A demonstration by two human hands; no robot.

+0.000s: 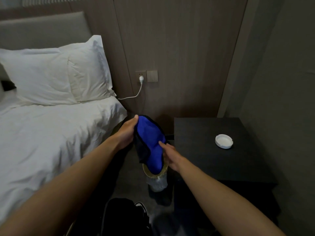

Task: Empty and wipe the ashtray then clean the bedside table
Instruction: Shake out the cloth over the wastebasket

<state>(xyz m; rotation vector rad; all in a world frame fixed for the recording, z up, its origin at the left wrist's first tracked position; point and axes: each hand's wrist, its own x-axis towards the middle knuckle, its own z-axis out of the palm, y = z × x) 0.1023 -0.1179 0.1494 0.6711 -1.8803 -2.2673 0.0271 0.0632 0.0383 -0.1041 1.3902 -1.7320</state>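
Observation:
A white round ashtray [223, 141] sits on the black bedside table [204, 159], toward its right side, and looks empty. In the gap between bed and table both my hands hold a blue cloth with a dark edge [150, 143]. My left hand [127, 132] grips its upper left edge, thumb on top. My right hand [168, 155] pinches its lower right part. The cloth hangs over a small bin [153, 174] on the floor, which has a tan rim and a clear liner.
A bed with a white duvet [51, 137] and pillows [56, 74] fills the left. A white charger [141, 79] is plugged into the wall socket, its cable running to the bed. A dark bag [124, 217] lies on the floor near my feet.

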